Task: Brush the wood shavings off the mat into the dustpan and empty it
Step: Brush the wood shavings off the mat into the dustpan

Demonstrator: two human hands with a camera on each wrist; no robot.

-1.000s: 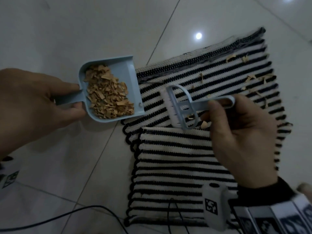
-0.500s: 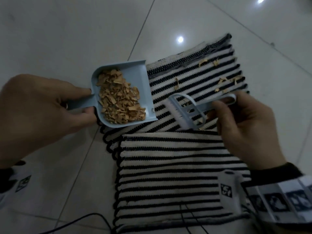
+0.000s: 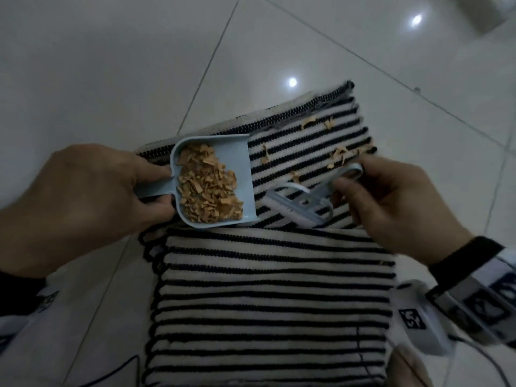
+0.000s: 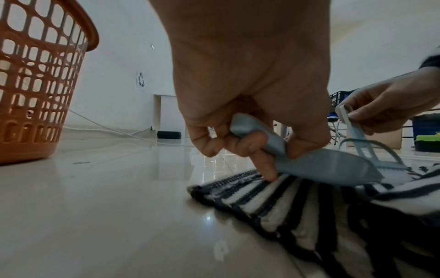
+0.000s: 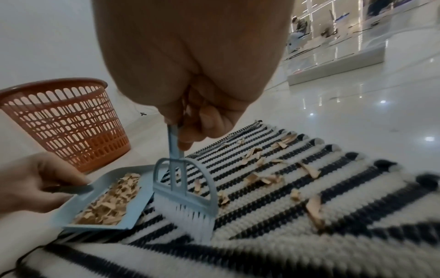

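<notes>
A black-and-white striped mat [image 3: 273, 289] lies on the tiled floor, its near half folded over the far half. My left hand [image 3: 92, 202] grips the handle of a light blue dustpan [image 3: 240, 169] heaped with wood shavings [image 3: 206, 188], its lip resting on the mat's left part. My right hand [image 3: 391, 202] pinches the handle of a small blue brush [image 3: 298, 203], whose white bristles [image 5: 192, 216] touch the mat just right of the dustpan [image 5: 133, 208]. Loose shavings [image 3: 339, 155] lie scattered on the far right of the mat [image 5: 273, 178].
An orange lattice basket [image 5: 69, 124] stands on the floor beyond the dustpan, to the far left [image 4: 40, 84]. White cables [image 4: 114, 131] run along the floor by the wall. A black cable [image 3: 111, 370] lies near the mat's near left corner.
The dustpan has moved right from the bare floor onto the mat's left edge. The brush has stayed just right of it, its head now close to the dustpan's lip.
</notes>
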